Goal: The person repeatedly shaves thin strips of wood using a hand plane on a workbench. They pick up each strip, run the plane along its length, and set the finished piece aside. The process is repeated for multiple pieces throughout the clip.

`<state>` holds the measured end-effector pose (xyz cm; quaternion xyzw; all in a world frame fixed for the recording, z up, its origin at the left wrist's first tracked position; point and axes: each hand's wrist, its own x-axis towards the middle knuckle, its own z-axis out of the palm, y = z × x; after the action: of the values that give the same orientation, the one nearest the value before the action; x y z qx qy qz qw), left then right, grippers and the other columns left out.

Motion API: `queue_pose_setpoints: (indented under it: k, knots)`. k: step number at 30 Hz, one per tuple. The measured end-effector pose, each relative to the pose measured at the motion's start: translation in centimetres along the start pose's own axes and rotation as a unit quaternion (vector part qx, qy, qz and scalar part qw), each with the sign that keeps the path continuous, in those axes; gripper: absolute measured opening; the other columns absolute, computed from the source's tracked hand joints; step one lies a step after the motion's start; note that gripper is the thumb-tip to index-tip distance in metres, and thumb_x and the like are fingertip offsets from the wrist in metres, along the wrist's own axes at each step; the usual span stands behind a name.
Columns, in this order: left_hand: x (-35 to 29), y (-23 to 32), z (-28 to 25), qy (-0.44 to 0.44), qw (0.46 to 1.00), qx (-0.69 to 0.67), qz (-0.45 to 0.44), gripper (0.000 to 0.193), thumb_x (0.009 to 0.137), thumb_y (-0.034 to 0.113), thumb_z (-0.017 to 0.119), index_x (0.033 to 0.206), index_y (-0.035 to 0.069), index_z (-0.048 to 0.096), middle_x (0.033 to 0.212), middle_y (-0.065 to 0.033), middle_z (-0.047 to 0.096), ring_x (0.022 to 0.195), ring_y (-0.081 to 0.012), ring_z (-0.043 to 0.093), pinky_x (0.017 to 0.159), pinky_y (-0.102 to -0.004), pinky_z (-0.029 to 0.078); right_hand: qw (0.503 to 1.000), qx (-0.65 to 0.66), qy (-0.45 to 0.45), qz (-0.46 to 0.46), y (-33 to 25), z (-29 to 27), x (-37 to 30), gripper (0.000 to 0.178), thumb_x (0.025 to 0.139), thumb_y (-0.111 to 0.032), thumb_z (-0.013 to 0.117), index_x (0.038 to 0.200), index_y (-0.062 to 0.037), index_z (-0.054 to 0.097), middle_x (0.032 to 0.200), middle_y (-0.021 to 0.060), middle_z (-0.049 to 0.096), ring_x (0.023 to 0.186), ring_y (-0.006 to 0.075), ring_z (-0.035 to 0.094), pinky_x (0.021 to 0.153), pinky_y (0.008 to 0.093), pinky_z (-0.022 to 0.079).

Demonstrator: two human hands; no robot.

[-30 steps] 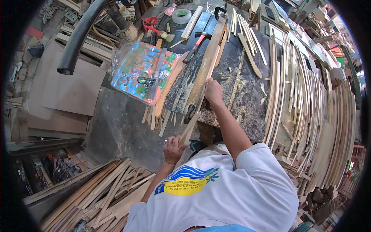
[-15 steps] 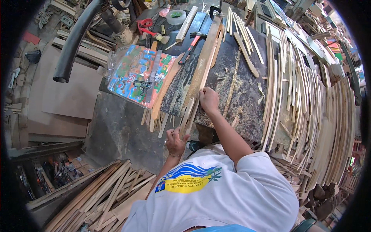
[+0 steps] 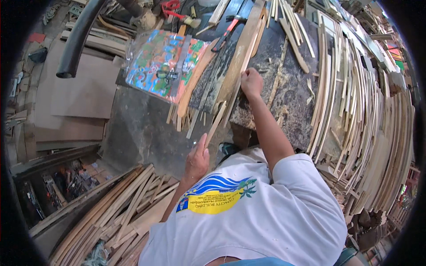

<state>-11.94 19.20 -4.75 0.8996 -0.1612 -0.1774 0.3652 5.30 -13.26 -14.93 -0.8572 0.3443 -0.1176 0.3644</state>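
Note:
My right hand [image 3: 251,82] rests with curled fingers on a long wooden slat [image 3: 242,48] that lies lengthwise on the dark, sawdust-covered workbench [image 3: 288,88]. Lower down, my left hand [image 3: 197,160] has its fingers straight and touches the near end of a thin wooden strip [image 3: 216,124] that sticks out over the bench's front edge. Several more slats and strips lie side by side on the bench next to these.
A colourful plastic bag [image 3: 162,64] with a metal tool on it lies at the bench's left. A hammer [image 3: 228,29] and red-handled pliers [image 3: 171,6] sit at the back. Stacks of wooden strips [image 3: 364,111] fill the right side, more strips [image 3: 115,213] lie lower left. A black pipe [image 3: 77,40] crosses upper left.
The view has shifted, so the bench sits lower in the picture. My left hand has slipped from gripping the strip's near end to touching it with straight fingers. My right hand stays on the long slat.

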Motion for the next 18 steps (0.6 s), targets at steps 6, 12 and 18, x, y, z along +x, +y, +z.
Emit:
queue_pose_setpoints:
  k: [6,12,18]
  knots:
    - [-3.9,1.2,-1.0,-0.074,0.996,0.028,-0.050,0.067,0.099,0.005,0.059,0.164,0.014,0.044,0.119,-0.0306,0.071,0.104,-0.0509,0.070,0.088,-0.0573,0.056,1.000,-0.020,0.000,0.005,-0.2,-0.9,1.4,0.024,0.097,-0.030,0.070,0.106,-0.0077,0.076,0.107,0.0213,0.077,0.106,0.0439,0.072,0.094,0.0526,0.056]
    - [-4.1,0.5,0.7,-0.041,0.998,0.042,-0.036,0.066,0.101,0.006,0.056,0.165,0.016,0.043,0.109,-0.0298,0.071,0.098,-0.0508,0.070,0.084,-0.0594,0.055,1.000,-0.027,-0.014,-0.004,0.0,-0.2,2.6,0.027,0.098,-0.032,0.069,0.111,-0.0100,0.076,0.111,0.0195,0.078,0.110,0.0411,0.073,0.097,0.0512,0.056]
    - [-2.9,1.5,1.4,-0.047,0.995,0.064,-0.058,0.065,0.101,0.007,0.056,0.165,0.014,0.043,0.112,-0.0315,0.070,0.102,-0.0517,0.069,0.086,-0.0593,0.054,0.999,-0.026,-0.020,0.014,-0.2,-0.5,3.1,0.026,0.098,-0.032,0.069,0.112,-0.0109,0.076,0.112,0.0195,0.078,0.111,0.0405,0.073,0.098,0.0513,0.056]
